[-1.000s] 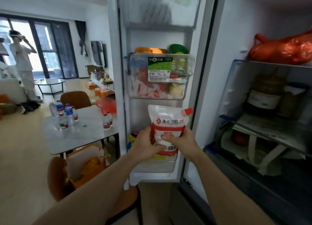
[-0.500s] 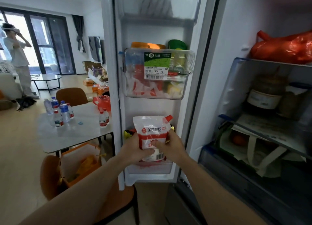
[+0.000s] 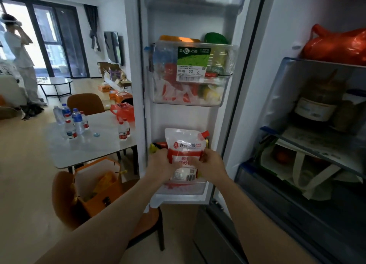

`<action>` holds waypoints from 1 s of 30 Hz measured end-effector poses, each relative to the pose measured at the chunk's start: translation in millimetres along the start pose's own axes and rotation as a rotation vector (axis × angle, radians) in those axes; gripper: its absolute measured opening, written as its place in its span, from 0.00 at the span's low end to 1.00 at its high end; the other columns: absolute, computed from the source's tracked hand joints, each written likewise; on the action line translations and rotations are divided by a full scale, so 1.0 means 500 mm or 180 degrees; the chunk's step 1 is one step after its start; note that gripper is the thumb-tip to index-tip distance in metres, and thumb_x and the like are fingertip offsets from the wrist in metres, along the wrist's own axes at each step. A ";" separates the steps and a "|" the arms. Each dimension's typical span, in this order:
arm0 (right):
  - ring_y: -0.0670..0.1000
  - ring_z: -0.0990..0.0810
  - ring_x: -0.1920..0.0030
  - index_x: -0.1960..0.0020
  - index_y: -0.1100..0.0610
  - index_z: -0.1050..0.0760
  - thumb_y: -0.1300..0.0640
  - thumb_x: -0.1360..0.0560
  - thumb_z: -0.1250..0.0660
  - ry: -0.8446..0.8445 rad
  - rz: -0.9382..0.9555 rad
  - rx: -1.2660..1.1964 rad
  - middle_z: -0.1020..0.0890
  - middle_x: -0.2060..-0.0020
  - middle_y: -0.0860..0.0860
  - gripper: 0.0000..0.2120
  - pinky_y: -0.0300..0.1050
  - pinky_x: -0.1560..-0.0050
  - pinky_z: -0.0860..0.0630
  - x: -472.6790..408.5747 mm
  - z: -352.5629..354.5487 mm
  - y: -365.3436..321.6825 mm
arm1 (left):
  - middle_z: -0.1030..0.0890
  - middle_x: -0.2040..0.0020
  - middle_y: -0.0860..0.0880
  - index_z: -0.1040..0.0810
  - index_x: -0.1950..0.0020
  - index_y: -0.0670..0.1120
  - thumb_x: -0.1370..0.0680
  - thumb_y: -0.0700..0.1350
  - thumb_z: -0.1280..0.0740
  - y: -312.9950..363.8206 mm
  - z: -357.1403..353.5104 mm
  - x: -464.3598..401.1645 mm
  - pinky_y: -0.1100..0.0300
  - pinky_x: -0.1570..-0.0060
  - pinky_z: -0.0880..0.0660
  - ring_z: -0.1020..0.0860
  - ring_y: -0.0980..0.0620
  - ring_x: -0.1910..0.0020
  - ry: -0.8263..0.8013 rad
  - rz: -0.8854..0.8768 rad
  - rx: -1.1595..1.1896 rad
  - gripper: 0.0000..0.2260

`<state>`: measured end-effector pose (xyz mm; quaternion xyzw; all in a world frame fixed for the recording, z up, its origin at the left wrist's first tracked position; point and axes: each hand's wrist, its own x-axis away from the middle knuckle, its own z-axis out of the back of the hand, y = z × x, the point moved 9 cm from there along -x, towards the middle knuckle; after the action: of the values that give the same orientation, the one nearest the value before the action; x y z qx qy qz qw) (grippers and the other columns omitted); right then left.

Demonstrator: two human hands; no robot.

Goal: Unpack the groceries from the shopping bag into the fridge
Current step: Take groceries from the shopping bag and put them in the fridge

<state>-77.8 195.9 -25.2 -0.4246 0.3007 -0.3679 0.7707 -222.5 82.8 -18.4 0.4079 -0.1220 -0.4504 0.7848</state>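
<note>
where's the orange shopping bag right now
In the head view the orange shopping bag sits open on a brown chair at lower left, beside the white table, left of the open fridge door.

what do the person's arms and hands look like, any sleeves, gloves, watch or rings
Both forearms are bare right up to the bottom edge of the picture, so no sleeves show. The left hand and the right hand wear no gloves. No watch or band shows at either wrist, and no ring can be made out on the fingers that show.
</note>
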 end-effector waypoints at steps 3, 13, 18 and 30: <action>0.45 0.14 0.54 0.46 0.51 0.18 0.50 0.24 0.26 0.0318 -0.0094 0.0024 0.13 0.53 0.46 0.09 0.45 0.51 0.15 0.018 0.010 0.012 | 0.16 0.48 0.50 0.23 0.46 0.49 0.23 0.48 0.25 0.006 -0.008 0.008 0.61 0.52 0.24 0.19 0.53 0.51 0.0016 0.0117 0.0187 0.10; 0.42 0.22 0.61 0.54 0.48 0.25 0.51 0.25 0.26 0.1079 0.0694 -0.0084 0.20 0.62 0.43 0.08 0.37 0.61 0.24 0.142 -0.034 -0.166 | 0.18 0.64 0.51 0.19 0.61 0.49 0.22 0.42 0.28 -0.052 0.142 0.064 0.69 0.62 0.22 0.18 0.53 0.62 -0.0121 0.0215 0.0301 0.08; 0.42 0.24 0.66 0.58 0.51 0.23 0.55 0.24 0.27 -0.0087 0.1104 -0.0598 0.23 0.68 0.45 0.06 0.36 0.65 0.25 0.170 -0.259 -0.251 | 0.15 0.58 0.49 0.17 0.53 0.48 0.21 0.46 0.27 -0.213 0.293 0.129 0.59 0.61 0.19 0.15 0.52 0.57 0.0283 0.0772 0.0321 0.03; 0.53 0.16 0.52 0.47 0.50 0.23 0.54 0.20 0.32 -0.0962 -0.0679 -0.1103 0.16 0.51 0.54 0.02 0.46 0.55 0.18 -0.010 -0.708 -0.138 | 0.15 0.55 0.47 0.17 0.56 0.50 0.25 0.48 0.25 -0.616 0.408 0.020 0.56 0.53 0.17 0.16 0.49 0.54 0.0375 0.1460 0.0243 0.04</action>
<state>-376.8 21.5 -126.6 -0.6298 0.1942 -0.3225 0.6794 -518.0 -114.0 -121.2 0.4244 -0.1823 -0.2309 0.8563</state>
